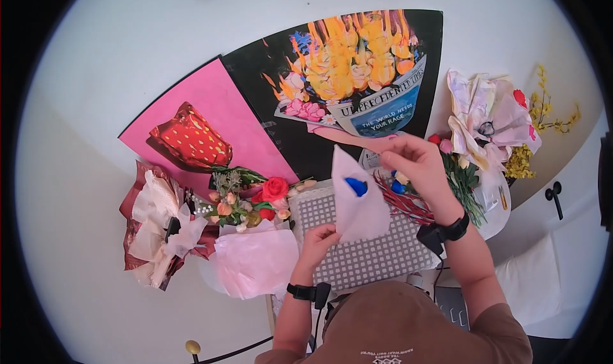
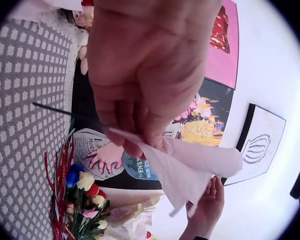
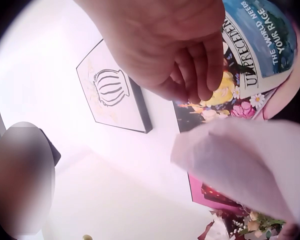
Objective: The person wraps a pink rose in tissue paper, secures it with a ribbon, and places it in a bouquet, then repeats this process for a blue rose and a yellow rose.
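Observation:
In the head view, my left hand [image 1: 319, 244] pinches the lower left edge of a pale pink paper sheet [image 1: 364, 217], folded to a peak. Something blue [image 1: 355, 186] shows within its fold. From the left hand [image 2: 145, 65] in the left wrist view, a thin dark stem [image 2: 65, 111] sticks out beside the wrapping paper [image 2: 182, 162]. My right hand [image 1: 415, 166] hangs above and right of the sheet, fingers bent loosely. The right wrist view shows that hand [image 3: 175, 55] holding nothing, apart from the paper [image 3: 240, 160].
A checked grey cloth [image 1: 357, 262] covers the table. At left lie pink sheets [image 1: 255, 262], a wrapped bouquet [image 1: 156, 227] and loose flowers [image 1: 274, 190]. Red ribbons [image 1: 402, 201], greenery [image 1: 466, 185] and another wrapped bouquet [image 1: 488, 121] lie at right. Painted panels [image 1: 274, 70] stand behind.

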Motion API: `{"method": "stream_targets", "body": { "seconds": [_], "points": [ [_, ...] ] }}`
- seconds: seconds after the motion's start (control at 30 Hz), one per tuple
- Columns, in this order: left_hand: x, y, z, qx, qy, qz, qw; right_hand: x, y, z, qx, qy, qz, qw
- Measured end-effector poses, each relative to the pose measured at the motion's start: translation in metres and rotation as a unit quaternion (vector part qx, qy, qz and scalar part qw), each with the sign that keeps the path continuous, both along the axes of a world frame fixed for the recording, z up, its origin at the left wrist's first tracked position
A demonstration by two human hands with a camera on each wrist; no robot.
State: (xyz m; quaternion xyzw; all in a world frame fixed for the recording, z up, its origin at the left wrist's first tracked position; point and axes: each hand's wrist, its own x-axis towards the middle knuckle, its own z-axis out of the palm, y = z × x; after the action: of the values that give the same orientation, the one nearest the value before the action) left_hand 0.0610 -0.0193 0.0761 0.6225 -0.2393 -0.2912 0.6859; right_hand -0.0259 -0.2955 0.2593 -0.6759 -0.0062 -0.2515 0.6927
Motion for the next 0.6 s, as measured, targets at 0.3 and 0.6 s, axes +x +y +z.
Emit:
{"method": "stream_targets", "body": {
  "seconds": [0.3, 0.6],
  "points": [
    [-0.008, 0.008, 0.008, 0.016, 0.076, -0.152, 0.985, 0.003, 0.015, 0.031, -0.12, 0.066, 0.138, 0.981],
    [0.0, 0.012, -0.008, -0.023, 0.101, -0.131, 0.986, 0.013, 0.003, 0.01, 0.042, 0.001, 0.037, 0.998]
  ]
}}
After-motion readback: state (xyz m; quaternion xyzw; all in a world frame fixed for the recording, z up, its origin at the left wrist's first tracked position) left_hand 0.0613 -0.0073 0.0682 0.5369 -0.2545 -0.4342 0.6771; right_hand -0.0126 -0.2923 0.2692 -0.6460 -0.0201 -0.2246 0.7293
